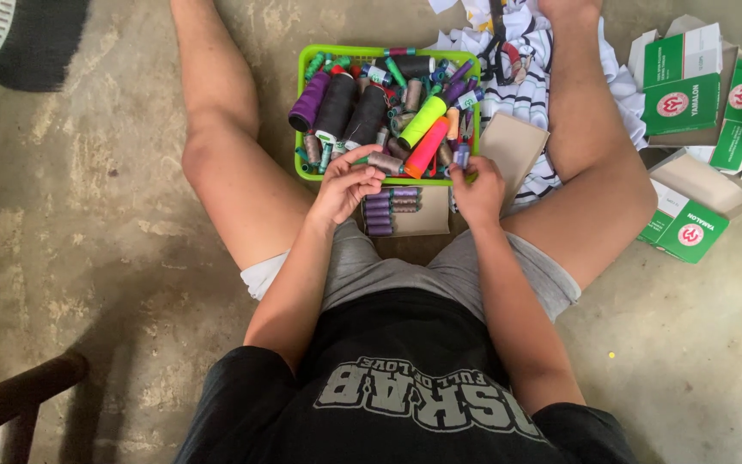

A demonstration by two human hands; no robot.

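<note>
I sit on the floor with a green basket [302,64] of thread spools between my legs. My left hand [345,185] holds a small mauve thread spool [386,161] at the basket's near edge. My right hand [478,191] pinches a small spool at the basket's near right corner; its colour is hard to tell. Just below my hands lies an open brown cardboard box [427,219] with several purple spools [380,210] lined up in its left side. Large purple, black, lime and pink cones fill the basket.
A brown box flap [513,146] rests by my right hand. Striped cloth [526,86] lies under my right leg. Several green and white cartons [689,94] are scattered at right. A dark wooden chair leg [10,404] is at lower left, on concrete floor.
</note>
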